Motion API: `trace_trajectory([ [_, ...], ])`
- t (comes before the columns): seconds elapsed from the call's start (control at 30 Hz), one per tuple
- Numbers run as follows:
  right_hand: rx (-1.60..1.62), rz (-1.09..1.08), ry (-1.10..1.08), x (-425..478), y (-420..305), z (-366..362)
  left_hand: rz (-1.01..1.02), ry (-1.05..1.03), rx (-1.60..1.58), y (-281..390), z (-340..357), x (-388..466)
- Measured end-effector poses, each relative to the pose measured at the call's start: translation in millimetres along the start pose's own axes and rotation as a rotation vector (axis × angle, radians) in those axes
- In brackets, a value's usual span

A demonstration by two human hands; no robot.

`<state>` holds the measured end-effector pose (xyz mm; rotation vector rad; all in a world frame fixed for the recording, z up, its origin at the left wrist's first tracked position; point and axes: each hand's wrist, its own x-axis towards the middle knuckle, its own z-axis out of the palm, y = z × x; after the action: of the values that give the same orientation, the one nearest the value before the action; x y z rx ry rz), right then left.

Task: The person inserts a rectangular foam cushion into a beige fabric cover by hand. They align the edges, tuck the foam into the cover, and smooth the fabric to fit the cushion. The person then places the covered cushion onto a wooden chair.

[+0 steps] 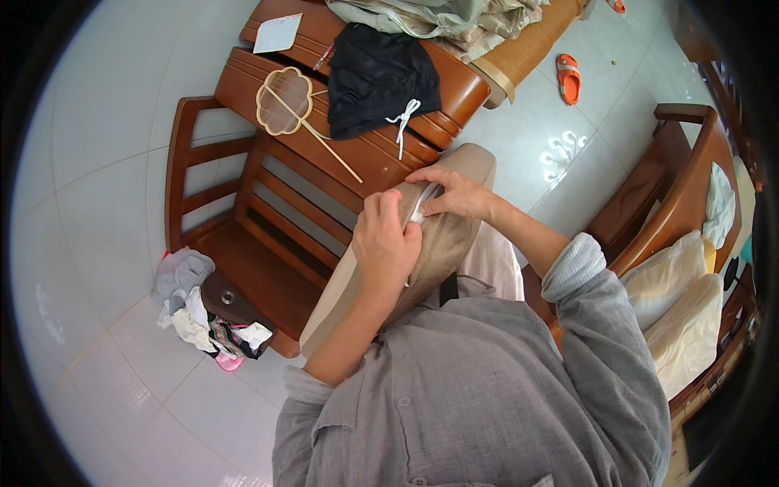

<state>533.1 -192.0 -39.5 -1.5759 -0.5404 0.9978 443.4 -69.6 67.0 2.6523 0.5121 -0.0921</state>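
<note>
A beige-and-brown fabric cushion point(447, 240) lies across my lap, before my grey shirt. Between my two hands a white strip point(420, 207) shows along an opening in its brown cover; it looks like a zip edge or inner lining, but I cannot tell which. My left hand point(387, 240) grips the cover's left side, thumb against the lower end of the white strip. My right hand point(457, 193) pinches the right side of the opening, its index finger stretched over the far end. The palms hide part of the cover.
Beyond the cushion stands a wooden table point(377, 159) bearing black shorts point(383, 82), a flower-shaped fan point(284, 101), paper point(278, 33), a pen point(323, 57) and piled cloth point(426, 15). Left are a wooden chair point(261, 259) and heaped clothes point(188, 304); right, an orange clog point(569, 79) and a wooden sofa point(669, 201).
</note>
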Motion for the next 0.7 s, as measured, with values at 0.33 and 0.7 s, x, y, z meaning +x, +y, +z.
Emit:
trace_trajectory([
  [0.33, -0.26, -0.395, 0.346, -26, -7, 23, 0.412, 0.041, 0.246, 7, -15, 5],
  [0.7, -0.035, -0.114, 0.027, -26, -24, 0, 0.184, -0.052, -0.081, 16, -7, -8],
])
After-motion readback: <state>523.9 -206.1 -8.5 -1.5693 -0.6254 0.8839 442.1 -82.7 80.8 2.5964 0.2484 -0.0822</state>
